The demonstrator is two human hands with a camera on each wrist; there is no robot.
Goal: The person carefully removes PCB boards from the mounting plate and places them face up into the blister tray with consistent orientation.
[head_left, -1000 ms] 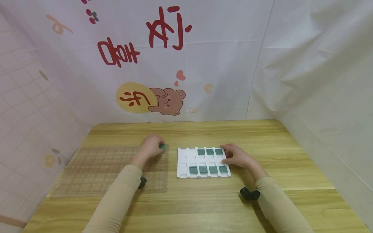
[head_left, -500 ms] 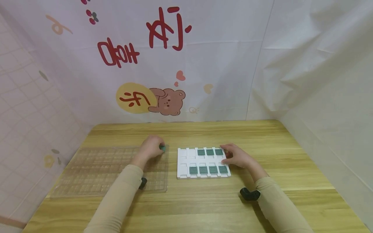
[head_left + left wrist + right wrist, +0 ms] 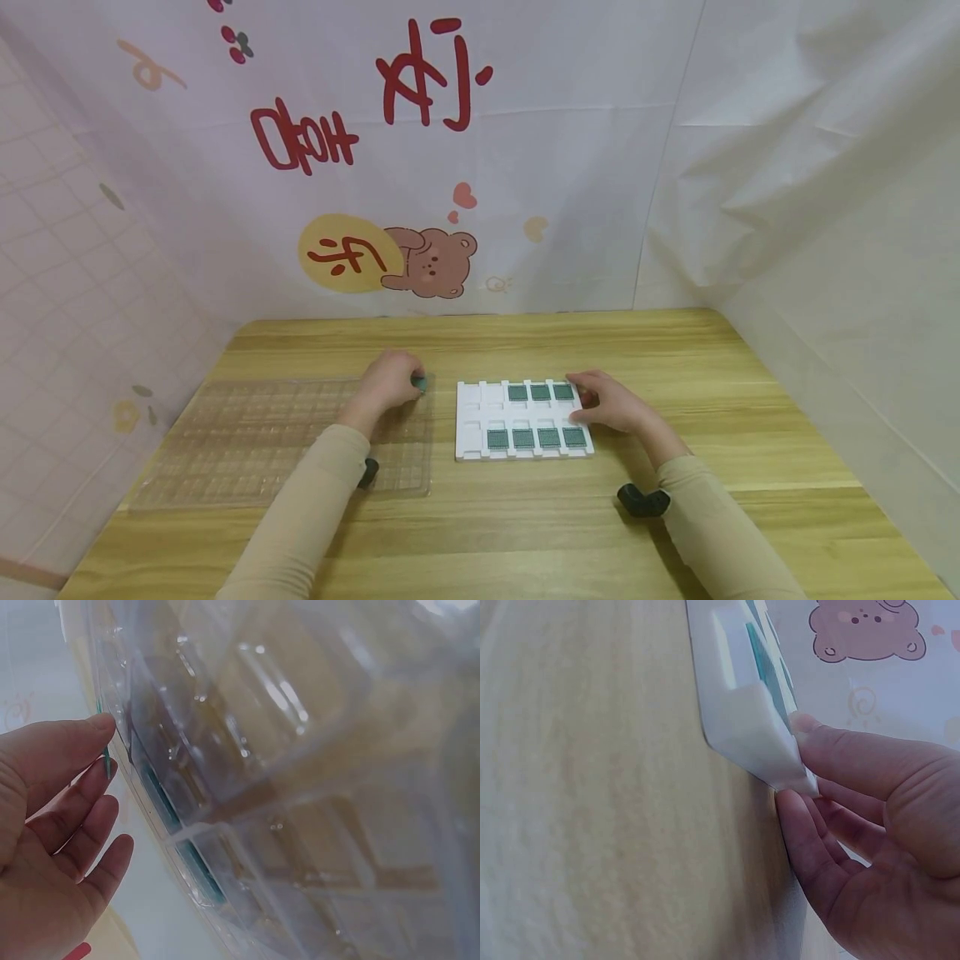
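We've L hand (image 3: 387,378) pinching a green chip (image 3: 421,384) at clear tray (image 3: 247,425), lower left, R hand (image 3: 611,403) clamped on white tray (image 3: 495,412), lower centre; prob. transfer step, next needing careful alignment.

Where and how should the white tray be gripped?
Probably at the right short end of the white tray, coming from the right, where the right hand holds it: the tray lies flat, and its edge shows enough thickness to pinch. Gripping there also leaves the empty pockets at the left end uncovered.
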